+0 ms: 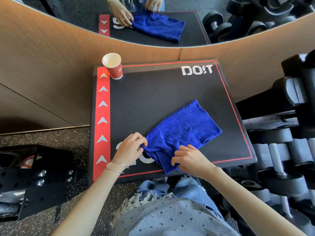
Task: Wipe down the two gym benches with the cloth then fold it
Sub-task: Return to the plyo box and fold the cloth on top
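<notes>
A blue cloth [184, 128] lies partly folded on a black padded box [153, 94] with a red stripe of white arrows and "DO!T" lettering. My left hand [130, 148] pinches the cloth's bunched near-left corner between fingers and thumb. Fingers curled, my right hand [189, 159] grips the near edge of the cloth close to the box's front edge. The far end of the cloth lies flat, pointing to the right rear.
A red paper cup [113, 66] stands upright at the box's far-left corner. A wooden wall with a curved mirror [153, 17] rises behind. Dumbbells on a rack [286, 150] crowd the right side. Black perforated equipment [34, 181] sits on the speckled floor at left.
</notes>
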